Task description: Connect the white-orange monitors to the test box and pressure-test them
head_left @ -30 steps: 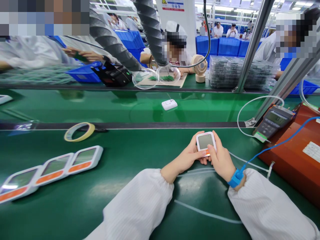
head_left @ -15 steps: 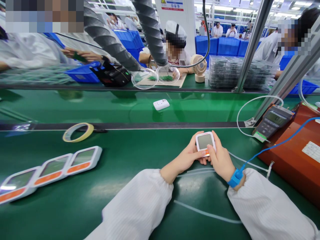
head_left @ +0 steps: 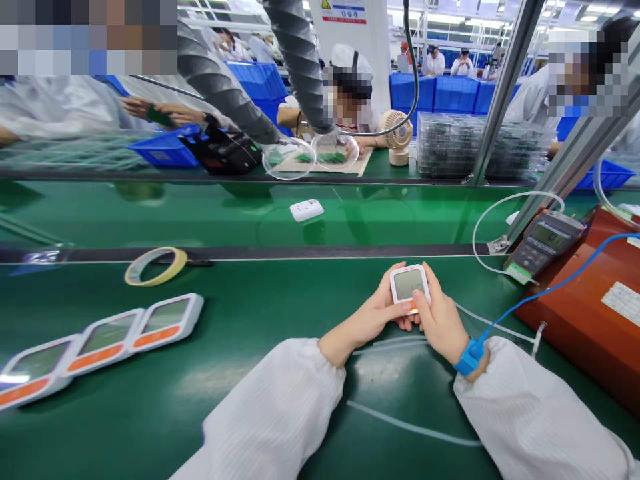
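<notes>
From the held device (head_left: 406,281), box (head_left: 580,287) at three o'clock, meter (head_left: 544,243) between two and three, tape roll (head_left: 180,259) at nine, three devices (head_left: 104,333) between eight and nine; beyond the rail (head_left: 300,253), a case (head_left: 307,211) at ten.

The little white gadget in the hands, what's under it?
Curled fingers show below the gadget, over the green table. The gadget's back is hidden, so anything else there can't be seen.

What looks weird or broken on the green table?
Nothing looks spilled or broken. A pale tube is slightly odd: it lies on the green table between the person's sleeves, and its left end seems joined to nothing. The white gadget in the left hand and right hand shows no damage I can see.
</notes>
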A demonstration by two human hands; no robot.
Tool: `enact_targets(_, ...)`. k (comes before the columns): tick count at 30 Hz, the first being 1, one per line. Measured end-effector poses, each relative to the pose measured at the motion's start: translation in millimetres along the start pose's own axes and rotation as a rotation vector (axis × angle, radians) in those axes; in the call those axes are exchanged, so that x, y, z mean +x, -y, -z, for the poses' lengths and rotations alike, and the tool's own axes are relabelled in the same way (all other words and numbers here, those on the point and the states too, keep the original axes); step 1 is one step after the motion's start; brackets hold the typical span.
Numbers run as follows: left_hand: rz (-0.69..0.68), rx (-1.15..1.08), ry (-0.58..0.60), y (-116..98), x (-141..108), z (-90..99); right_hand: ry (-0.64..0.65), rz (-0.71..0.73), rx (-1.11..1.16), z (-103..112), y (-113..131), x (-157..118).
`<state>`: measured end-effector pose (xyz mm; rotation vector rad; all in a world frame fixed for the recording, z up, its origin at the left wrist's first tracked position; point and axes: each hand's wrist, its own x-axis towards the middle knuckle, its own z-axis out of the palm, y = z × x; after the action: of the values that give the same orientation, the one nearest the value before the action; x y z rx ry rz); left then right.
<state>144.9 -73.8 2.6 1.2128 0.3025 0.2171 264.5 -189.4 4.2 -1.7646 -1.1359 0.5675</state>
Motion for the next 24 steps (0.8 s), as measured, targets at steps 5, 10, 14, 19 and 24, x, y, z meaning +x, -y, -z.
enact_targets(5, 0.001, 0.029, -0.036, 3.4, 0.3, 4.1, -0.014, 0.011, -0.001, -1.6, -0.8, -0.3)
enact_targets(10, 0.003, 0.059, -0.083, 6.1, 1.6, 4.7, -0.051, 0.048, -0.147, 1.0, -0.2, 3.1)
enact_targets(14, 0.028, 0.108, -0.164, 4.8, 2.8, 1.4, -0.132, 0.1, -0.481, 10.4, 1.8, 8.8)
enact_targets(19, 0.024, 0.226, -0.158, 7.3, 3.8, 0.4, -0.163, 0.029, -0.833, 26.2, -3.4, 17.3)
enact_targets(24, -0.05, 0.391, -0.168, 4.2, 3.6, 2.4, -0.315, 0.074, -0.876, 37.2, -8.6, 22.1)
